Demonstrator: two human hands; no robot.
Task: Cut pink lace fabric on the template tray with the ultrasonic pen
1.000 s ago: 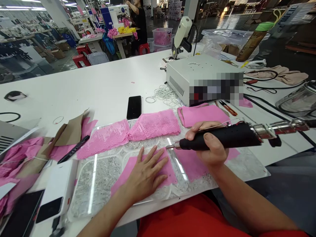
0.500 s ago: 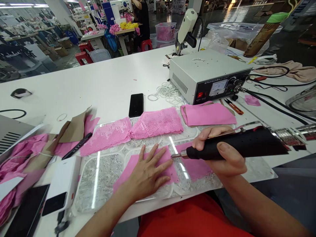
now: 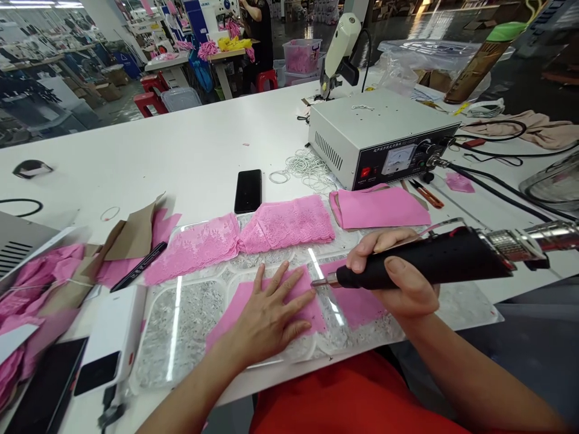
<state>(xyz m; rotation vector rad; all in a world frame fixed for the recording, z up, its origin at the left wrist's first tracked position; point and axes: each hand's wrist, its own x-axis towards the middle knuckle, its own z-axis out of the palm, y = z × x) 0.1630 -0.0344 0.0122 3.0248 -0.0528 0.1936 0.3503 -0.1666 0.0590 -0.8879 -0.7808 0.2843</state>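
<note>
My left hand (image 3: 271, 313) lies flat, fingers spread, on a pink fabric piece (image 3: 235, 310) over a clear patterned mat (image 3: 190, 325). In my right hand (image 3: 407, 280) is a black handheld ultrasonic welder (image 3: 434, 262), my fingers wrapped round its body. Its metal tip points left and meets the edge of that fabric, close to my left index fingertip. To the right of the tip, partly under the tool, is a second pink fabric piece (image 3: 357, 304). Behind my hands lie two stacks of pink lace, the left lace stack (image 3: 194, 247) and the right lace stack (image 3: 289, 223).
A grey generator box (image 3: 380, 132) with cables stands at the back right. Nearby are folded pink fabric (image 3: 384, 208), orange-handled snippers (image 3: 427, 194), a phone (image 3: 248, 191) and elastic loops (image 3: 307, 169). At left lie a marker (image 3: 139, 266), a white power bank (image 3: 111, 337) and bundled pink fabric (image 3: 40, 289).
The welder and my right hand have shifted slightly left, the tip staying by the fabric's edge. My left hand keeps its place on the fabric. The whole view has moved a little.
</note>
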